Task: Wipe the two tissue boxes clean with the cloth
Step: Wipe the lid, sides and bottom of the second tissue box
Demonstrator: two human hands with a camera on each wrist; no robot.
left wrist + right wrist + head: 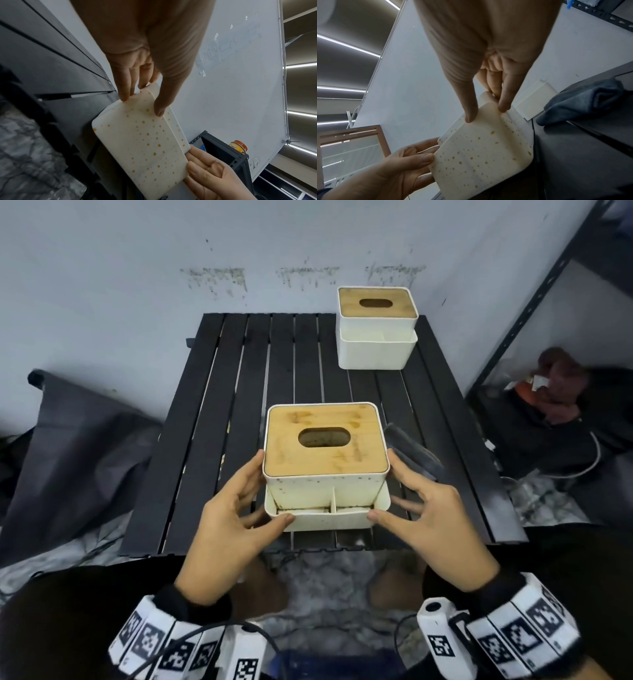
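The near tissue box point(325, 474) is white with a bamboo lid and a front compartment, and brown specks dot its walls. It is at the front of the black slatted table point(212, 412). My left hand point(267, 498) grips its left side and my right hand point(390, 491) grips its right side, thumbs on the front compartment. The wrist views show the speckled wall point(140, 142) point(484, 155) pinched between thumb and fingers of each hand point(142, 105) point(488, 113). I cannot tell whether the box is lifted. The grey cloth point(412, 451) point(583, 100) lies just right of it. The second box point(376, 326) stands at the back right.
A white wall runs behind the table. A dark metal shelf frame point(534, 302) stands to the right with bags and cables at its foot. A dark bag point(78, 446) lies left of the table. The floor below the table's front edge is mottled grey.
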